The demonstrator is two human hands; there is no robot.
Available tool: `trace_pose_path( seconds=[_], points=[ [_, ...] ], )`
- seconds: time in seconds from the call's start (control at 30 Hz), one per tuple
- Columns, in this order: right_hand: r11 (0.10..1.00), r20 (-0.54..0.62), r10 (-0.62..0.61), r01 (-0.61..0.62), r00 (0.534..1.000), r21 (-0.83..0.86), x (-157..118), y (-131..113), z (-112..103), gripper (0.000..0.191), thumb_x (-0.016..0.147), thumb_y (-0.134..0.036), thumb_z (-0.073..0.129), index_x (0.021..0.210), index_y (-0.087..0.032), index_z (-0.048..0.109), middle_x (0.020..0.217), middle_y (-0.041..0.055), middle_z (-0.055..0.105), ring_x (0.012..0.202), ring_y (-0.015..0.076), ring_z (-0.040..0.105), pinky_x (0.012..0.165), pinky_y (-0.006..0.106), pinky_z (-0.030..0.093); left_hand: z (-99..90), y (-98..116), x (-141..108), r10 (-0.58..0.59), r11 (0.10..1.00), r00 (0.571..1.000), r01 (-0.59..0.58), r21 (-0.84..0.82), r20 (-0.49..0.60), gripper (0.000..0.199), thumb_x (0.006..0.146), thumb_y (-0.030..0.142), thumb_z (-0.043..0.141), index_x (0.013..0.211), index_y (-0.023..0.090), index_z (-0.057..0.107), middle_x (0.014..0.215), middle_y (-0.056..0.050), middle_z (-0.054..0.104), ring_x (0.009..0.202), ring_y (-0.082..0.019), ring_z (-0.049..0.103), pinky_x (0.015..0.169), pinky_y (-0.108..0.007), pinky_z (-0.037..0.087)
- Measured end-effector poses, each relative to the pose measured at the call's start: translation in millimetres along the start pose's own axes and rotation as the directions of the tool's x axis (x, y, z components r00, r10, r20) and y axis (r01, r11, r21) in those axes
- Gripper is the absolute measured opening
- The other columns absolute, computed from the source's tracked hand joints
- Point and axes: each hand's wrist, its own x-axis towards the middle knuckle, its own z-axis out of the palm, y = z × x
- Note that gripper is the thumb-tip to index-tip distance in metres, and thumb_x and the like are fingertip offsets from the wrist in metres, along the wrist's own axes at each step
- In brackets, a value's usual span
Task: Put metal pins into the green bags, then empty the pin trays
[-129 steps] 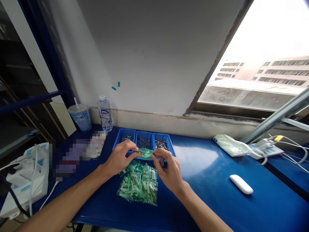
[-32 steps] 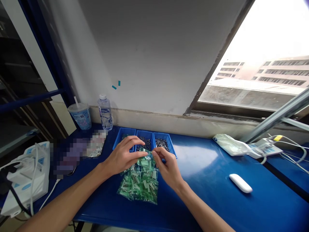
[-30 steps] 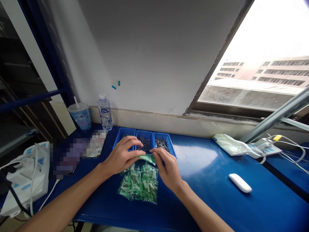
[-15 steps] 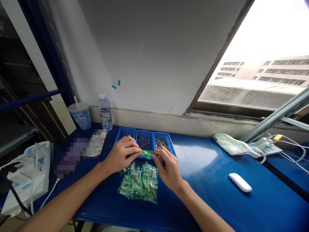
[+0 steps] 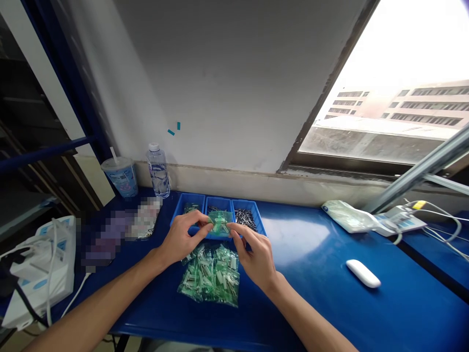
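A small green-tinted plastic bag (image 5: 220, 223) with pale and metal bits inside is stretched between my two hands, above the front of the blue bins. My left hand (image 5: 186, 234) pinches its left edge between thumb and fingers. On the opposite edge, my right hand (image 5: 253, 252) grips it the same way. Below them lies a pile of similar filled green bags (image 5: 210, 278) on the blue table. Behind the held bag stand three blue bins: the left bin (image 5: 178, 208) has small parts in it, while the middle bin (image 5: 219, 200) and right bin (image 5: 261, 220) contain metal screws or pins.
A water bottle (image 5: 158, 171) and a lidded cup (image 5: 120, 177) stand at the back left. Power strips (image 5: 47, 274) with cables lie at the left edge. To the right are a white oblong object (image 5: 363, 274), a plastic pouch (image 5: 344, 216) and another power strip (image 5: 405, 222).
The bag between my hands was folded narrow and now hangs spread out flatter, slightly higher. My left hand has shifted a little left and down.
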Motion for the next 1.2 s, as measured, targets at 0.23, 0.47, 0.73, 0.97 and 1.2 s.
trace_pose_path(
  seconds=[0.23,0.47,0.73,0.97,1.2],
  points=[
    [1.0,-0.059,0.005,-0.007,0.998,-0.024,1,-1,-3,0.017,0.103,-0.02,0.062,0.107,-0.025,0.077,0.088,0.0041,0.081,0.067,0.017,0.073,0.067,0.03,0.062,-2.2,-3,-1,0.028,1.0,1.0,-0.028,0.001,0.011,0.013,0.104,0.027,0.057,0.105,0.022,0.068,0.1,-0.005,0.075,0.087,-0.018,0.071,0.078,-0.029,0.057],
    [1.0,-0.004,0.02,-0.02,1.0,0.022,5,-2,-5,0.019,0.108,-0.025,0.054,0.098,-0.022,0.07,0.096,0.009,0.072,0.067,0.0148,0.064,0.057,0.028,0.053,-1.7,-5,3,0.197,0.974,0.98,-0.199,0.11,0.029,0.009,0.099,0.029,0.068,0.103,0.023,0.074,0.098,-0.006,0.071,0.092,-0.02,0.063,0.074,-0.03,0.055],
    [0.969,0.175,0.155,-0.185,0.972,0.166,6,-4,0,0.012,0.102,-0.031,0.065,0.1,-0.02,0.069,0.075,0.0005,0.066,0.056,0.0109,0.053,0.048,0.024,0.038,1.4,-5,0,-0.012,0.999,0.979,0.021,-0.042,0.204,0.014,0.099,0.036,0.07,0.099,0.021,0.068,0.093,-0.001,0.072,0.072,-0.014,0.063,0.07,-0.028,0.052],
    [0.872,0.287,0.292,-0.377,0.912,0.313,6,-4,0,0.023,0.102,-0.039,0.065,0.093,-0.019,0.07,0.061,-0.0024,0.059,0.051,0.0109,0.05,0.048,0.024,0.039,7.7,0,-2,-0.07,0.98,0.966,0.113,-0.162,0.248,0.025,0.097,0.036,0.07,0.117,0.025,0.062,0.091,0.0,0.074,0.083,-0.017,0.069,0.081,-0.03,0.056],
    [0.914,0.118,0.201,-0.229,0.973,0.336,-2,3,6,0.022,0.107,-0.027,0.055,0.129,-0.026,0.057,0.085,0.0001,0.066,0.062,0.0125,0.06,0.056,0.025,0.05,9.9,0,-3,-0.2,0.949,0.96,0.239,-0.207,0.195,0.027,0.096,0.038,0.071,0.111,0.025,0.053,0.069,0.007,0.054,0.068,-0.014,0.056,0.065,-0.024,0.046]
  ],
)
